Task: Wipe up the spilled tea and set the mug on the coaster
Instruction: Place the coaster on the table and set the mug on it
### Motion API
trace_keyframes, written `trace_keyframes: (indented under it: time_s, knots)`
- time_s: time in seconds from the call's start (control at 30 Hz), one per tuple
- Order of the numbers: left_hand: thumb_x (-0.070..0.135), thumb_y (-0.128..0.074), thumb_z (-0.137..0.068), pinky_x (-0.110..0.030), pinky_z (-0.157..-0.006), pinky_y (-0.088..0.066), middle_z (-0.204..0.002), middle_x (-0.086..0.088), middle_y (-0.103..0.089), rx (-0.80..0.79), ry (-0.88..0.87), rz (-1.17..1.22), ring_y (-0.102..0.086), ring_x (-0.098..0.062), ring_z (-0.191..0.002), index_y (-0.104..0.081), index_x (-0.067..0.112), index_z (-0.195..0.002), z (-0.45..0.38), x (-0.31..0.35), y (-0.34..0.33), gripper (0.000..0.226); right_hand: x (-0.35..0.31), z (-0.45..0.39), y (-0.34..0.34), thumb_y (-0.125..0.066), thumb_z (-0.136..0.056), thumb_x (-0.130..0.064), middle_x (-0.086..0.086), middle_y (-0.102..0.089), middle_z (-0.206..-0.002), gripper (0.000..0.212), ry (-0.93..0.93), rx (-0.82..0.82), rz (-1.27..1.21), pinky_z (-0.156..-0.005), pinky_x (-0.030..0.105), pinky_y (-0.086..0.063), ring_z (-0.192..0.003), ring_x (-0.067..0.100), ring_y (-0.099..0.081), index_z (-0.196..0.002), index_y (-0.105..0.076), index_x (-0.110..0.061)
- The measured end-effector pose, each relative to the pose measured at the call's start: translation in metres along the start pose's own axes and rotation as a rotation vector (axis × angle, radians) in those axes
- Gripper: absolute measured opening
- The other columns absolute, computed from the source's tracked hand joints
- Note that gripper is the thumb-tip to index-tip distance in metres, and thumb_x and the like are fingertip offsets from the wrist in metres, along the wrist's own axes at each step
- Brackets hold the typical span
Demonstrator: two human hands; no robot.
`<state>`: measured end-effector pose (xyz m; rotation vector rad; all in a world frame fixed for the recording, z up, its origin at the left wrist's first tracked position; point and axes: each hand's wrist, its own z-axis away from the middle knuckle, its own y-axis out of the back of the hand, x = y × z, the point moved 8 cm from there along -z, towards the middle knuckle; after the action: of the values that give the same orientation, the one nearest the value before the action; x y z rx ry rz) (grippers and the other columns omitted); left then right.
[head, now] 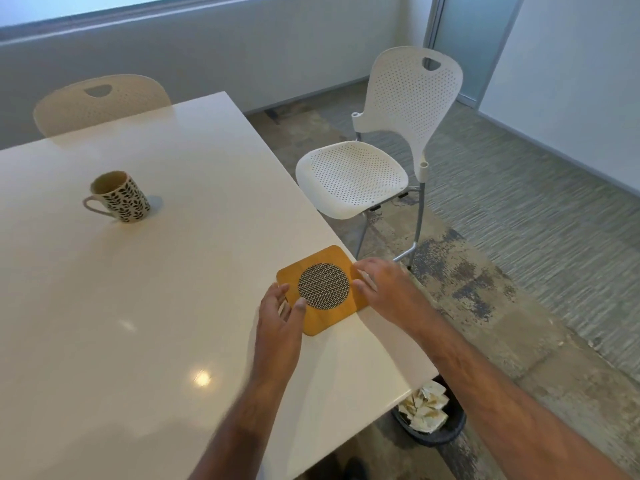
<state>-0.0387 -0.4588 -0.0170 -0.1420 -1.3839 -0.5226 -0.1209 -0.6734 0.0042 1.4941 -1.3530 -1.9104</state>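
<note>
A square wooden coaster (pixel 320 318) with a round dark mesh centre lies at the right edge of the white table (pixel 138 323). My left hand (pixel 278 315) touches its near-left side, the thumb on the rim of the mesh. My right hand (pixel 382 289) rests at the coaster's right edge, fingers curled at that edge. A white mug (pixel 121 197) with a black leaf pattern stands upright far to the left on the table, handle pointing left, apart from both hands. I see no tea on the table.
A white perforated chair (pixel 377 161) stands just right of the table. Another chair back (pixel 100 102) shows behind the far edge. Below the near-right corner sits a dark bin (pixel 440 431) holding crumpled paper towels. Patterned carpet lies to the right.
</note>
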Motion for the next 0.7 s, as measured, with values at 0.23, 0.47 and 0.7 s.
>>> trace_keyframes:
  time_s: [0.23, 0.47, 0.7]
  knots:
    - [0.027, -0.063, -0.105, -0.015, -0.087, -0.049, -0.14, 0.009, -0.059, 0.043, 0.074, 0.15, -0.06, -0.002, -0.122, -0.054, 0.029, -0.145, 0.0, 0.003, 0.004, 0.042, 0.003, -0.001, 0.0, -0.07, -0.098, -0.03, 0.004, -0.071, -0.124, 0.043, -0.088, 0.007, -0.203, -0.091, 0.023, -0.051, -0.11, 0.013, -0.064, -0.138, -0.064, -0.015]
    - [0.014, -0.064, -0.103, -0.025, -0.096, -0.052, -0.127, 0.005, -0.072, 0.111, 0.132, 0.393, -0.068, -0.008, -0.119, -0.063, 0.023, -0.135, -0.002, -0.004, 0.01, 0.033, 0.016, -0.003, -0.002, -0.075, -0.093, -0.033, -0.007, -0.073, -0.113, 0.04, -0.176, 0.029, -0.393, -0.086, 0.018, -0.056, -0.102, 0.001, -0.066, -0.13, -0.069, -0.02]
    - [-0.004, -0.071, -0.094, -0.011, -0.079, -0.055, -0.127, 0.003, -0.072, 0.171, 0.127, 0.418, -0.069, -0.001, -0.113, -0.065, 0.019, -0.13, -0.014, -0.004, 0.018, 0.043, 0.023, -0.001, -0.007, -0.081, -0.088, -0.035, -0.011, -0.074, -0.105, 0.038, -0.26, 0.051, -0.53, -0.089, 0.028, -0.06, -0.099, 0.002, -0.068, -0.124, -0.073, -0.024]
